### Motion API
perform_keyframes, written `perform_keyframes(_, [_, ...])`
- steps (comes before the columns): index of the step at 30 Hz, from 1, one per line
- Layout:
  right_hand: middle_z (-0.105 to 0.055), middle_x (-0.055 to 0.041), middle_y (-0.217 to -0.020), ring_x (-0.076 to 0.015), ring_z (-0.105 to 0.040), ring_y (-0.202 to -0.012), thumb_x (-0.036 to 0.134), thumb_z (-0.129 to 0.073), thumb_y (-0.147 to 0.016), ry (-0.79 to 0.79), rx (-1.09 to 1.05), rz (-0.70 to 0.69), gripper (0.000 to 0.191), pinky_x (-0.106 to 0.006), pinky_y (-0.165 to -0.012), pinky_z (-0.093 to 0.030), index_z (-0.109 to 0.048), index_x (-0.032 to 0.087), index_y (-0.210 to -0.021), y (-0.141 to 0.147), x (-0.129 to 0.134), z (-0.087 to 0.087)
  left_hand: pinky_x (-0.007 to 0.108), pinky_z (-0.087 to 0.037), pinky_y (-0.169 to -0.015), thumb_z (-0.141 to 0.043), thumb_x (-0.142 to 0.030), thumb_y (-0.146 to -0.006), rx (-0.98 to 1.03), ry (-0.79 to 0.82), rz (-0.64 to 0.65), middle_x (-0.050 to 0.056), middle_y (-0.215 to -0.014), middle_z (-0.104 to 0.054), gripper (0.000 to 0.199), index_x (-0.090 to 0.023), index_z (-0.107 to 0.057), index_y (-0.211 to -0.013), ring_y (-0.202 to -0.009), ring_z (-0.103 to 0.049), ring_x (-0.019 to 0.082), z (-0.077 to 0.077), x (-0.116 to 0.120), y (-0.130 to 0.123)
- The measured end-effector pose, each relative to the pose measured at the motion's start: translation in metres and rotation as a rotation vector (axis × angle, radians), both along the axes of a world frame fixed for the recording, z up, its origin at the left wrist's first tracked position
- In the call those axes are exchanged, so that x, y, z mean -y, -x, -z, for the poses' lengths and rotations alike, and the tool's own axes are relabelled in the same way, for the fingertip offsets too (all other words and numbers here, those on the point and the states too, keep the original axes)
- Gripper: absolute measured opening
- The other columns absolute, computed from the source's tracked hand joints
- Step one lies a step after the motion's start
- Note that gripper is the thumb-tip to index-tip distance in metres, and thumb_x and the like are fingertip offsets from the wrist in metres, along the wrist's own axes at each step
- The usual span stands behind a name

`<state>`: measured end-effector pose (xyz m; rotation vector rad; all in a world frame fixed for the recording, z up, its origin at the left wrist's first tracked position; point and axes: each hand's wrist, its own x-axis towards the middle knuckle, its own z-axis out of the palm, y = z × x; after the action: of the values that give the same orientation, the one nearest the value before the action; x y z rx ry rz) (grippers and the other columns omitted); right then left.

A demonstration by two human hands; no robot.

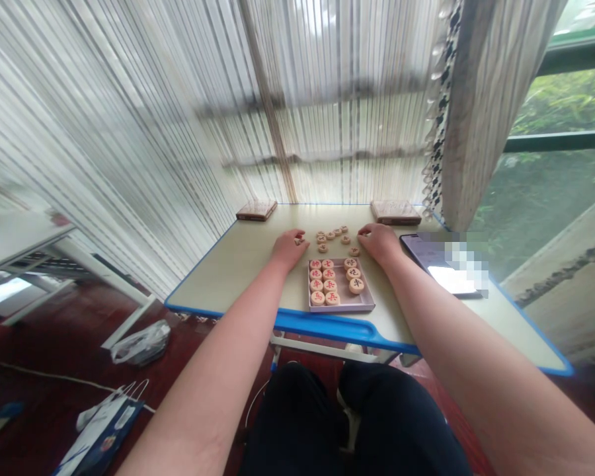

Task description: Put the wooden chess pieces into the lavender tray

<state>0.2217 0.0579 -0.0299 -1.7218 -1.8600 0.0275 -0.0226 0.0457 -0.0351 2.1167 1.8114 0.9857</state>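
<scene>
At the far left we see a clear plastic bag (143, 342) on the red floor. Next, on the blue-edged table (213, 261), a flat brown case (256, 210) lies at the back corner. We find the left hand (290, 249) resting low over the tabletop, fingers curled, a pale disc at its fingertips; we cannot tell whether it is gripped. To its right stands the shallow tray (347, 307), with eight red-marked pieces (329, 274) in two left columns and three black-marked pieces (353, 273) in the right one. Behind the tray we note scattered loose pieces (322, 248). The right hand (374, 238) bends beside them; its grip we cannot tell. A second brown case (395, 211) and a phone (443, 264) follow.
</scene>
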Motion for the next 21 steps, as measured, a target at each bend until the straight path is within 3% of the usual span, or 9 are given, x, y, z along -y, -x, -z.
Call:
perform_keyframes(5, [-0.069, -0.0103, -0.090, -0.0211, -0.061, -0.081, 0.025, -0.058, -0.070, -0.024, -0.137, 0.010, 0.031, -0.030, -0.073, -0.044, -0.066, 0.014, -0.098, 0.004, 0.014, -0.013, 0.025, -0.046, -0.078, -0.057, -0.024, -0.073, 0.000, 0.015, 0.054, 0.004, -0.103, -0.067, 0.034, -0.019, -0.062, -0.107, -0.078, -0.060, 0.014, 0.000, 0.001, -0.001])
perform_keyframes(11, [-0.068, -0.0045, -0.089, -0.0164, -0.060, -0.078, 0.031, -0.059, -0.071, -0.049, -0.248, -0.289, 0.028, -0.027, -0.067, -0.045, -0.066, 0.020, -0.096, 0.013, 0.070, -0.038, 0.024, -0.047, -0.077, -0.055, -0.022, -0.073, 0.020, 0.017, 0.069, 0.004, -0.099, -0.068, 0.035, -0.019, -0.063, -0.107, -0.077, -0.061, 0.014, -0.001, 0.004, -0.002])
perform_keyframes(15, [-0.068, -0.0045, -0.088, -0.0177, -0.059, -0.078, 0.030, -0.058, -0.070, -0.116, -0.120, -0.169, 0.022, -0.029, -0.073, -0.044, -0.068, 0.020, -0.087, 0.001, 0.070, -0.023, 0.023, -0.047, -0.077, -0.055, -0.021, -0.073, 0.019, 0.018, 0.075, 0.004, -0.095, -0.069, 0.032, -0.018, -0.064, -0.104, -0.081, -0.062, 0.015, -0.002, 0.007, -0.002])
perform_keyframes(18, [-0.069, -0.0053, -0.086, -0.0183, -0.060, -0.078, 0.027, -0.057, -0.070, 0.006, -0.081, -0.050, 0.025, -0.028, -0.073, -0.044, -0.069, 0.019, -0.089, -0.012, 0.053, -0.010, 0.023, -0.046, -0.079, -0.056, -0.024, -0.074, 0.006, 0.041, 0.078, 0.004, -0.096, -0.069, 0.030, -0.019, -0.065, -0.102, -0.084, -0.062, 0.015, -0.002, 0.008, -0.002])
perform_keyframes(21, [-0.069, -0.0057, -0.082, -0.0187, -0.061, -0.079, 0.028, -0.057, -0.070, 0.086, -0.054, -0.028, 0.024, -0.027, -0.075, -0.044, -0.070, 0.019, -0.088, -0.019, 0.044, -0.004, 0.024, -0.047, -0.078, -0.057, -0.028, -0.074, 0.008, 0.039, 0.094, 0.002, -0.096, -0.069, 0.029, -0.020, -0.066, -0.101, -0.084, -0.061, 0.015, -0.003, 0.009, -0.002])
